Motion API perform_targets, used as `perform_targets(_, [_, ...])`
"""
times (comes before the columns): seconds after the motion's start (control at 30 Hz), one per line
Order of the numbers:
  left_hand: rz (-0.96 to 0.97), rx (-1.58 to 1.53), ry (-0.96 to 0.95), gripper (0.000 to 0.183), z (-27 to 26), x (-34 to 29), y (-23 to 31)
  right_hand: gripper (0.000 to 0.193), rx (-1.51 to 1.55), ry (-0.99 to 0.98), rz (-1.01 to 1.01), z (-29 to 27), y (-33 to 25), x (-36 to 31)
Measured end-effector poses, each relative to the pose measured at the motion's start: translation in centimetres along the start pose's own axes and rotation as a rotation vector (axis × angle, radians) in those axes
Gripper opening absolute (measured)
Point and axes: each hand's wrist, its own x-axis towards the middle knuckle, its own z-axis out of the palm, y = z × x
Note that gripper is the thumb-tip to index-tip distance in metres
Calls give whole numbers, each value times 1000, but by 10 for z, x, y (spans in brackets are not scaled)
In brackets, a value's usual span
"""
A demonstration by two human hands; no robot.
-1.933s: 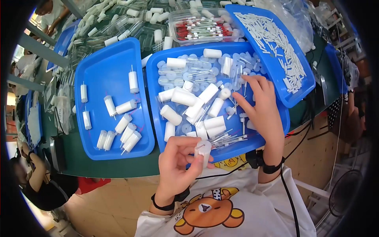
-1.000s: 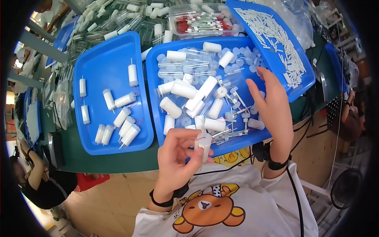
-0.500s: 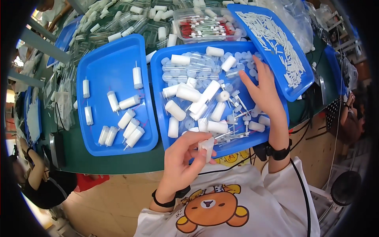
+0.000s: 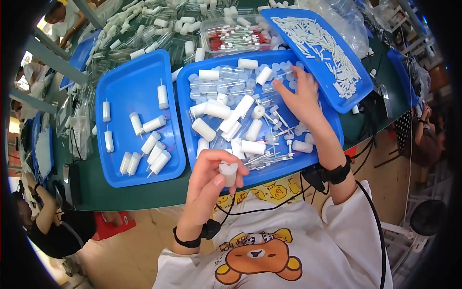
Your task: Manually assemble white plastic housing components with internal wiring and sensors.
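The left hand (image 4: 208, 177) is pinching a small white plastic tube (image 4: 228, 173) between the thumb and the fingertips, up in the air just over the near edge of the table (image 4: 125, 195). The tube is looking smooth and round, like a short fat cup. It looks like the putting-together step, with one piece held ready and the other hand looking for the piece that goes in it. The next move is probably calling for a thin stick to be picked out and pushed straight into the open end, so both hands must be coming close and lining up with care.

A bit farther in, the right hand (image 4: 302, 98) is lying spread, fingers touching the pile in the middle blue tray (image 4: 332, 126). This tray is holding more white tubes, clear round caps and thin sticks (image 4: 275, 153), all mixed up.

Toward the left edge, another blue tray (image 4: 129, 86) is holding finished white tubes (image 4: 154, 141) with little pins poking out, lying apart from each other.

Toward the far right corner, a tilted blue tray (image 4: 358, 91) is carrying lots of tiny white sticks (image 4: 323, 45). At the far edge a clear box (image 4: 235, 34) is holding red-tipped pieces, with more clear tubes heaped beside it
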Motion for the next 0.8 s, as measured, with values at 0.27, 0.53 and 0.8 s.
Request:
perform_targets(0.27, [-17,13,35,26,6,-5,5,68,351,-66,248,-6,-7,4])
perform_targets(0.53, [-72,86,92,28,13,-6,0,50,784,-227,333,-22,-6,6])
perform_targets(0.8, [-94,137,62,25,22,8,4,38,561,-96,175,-11,-3,5])
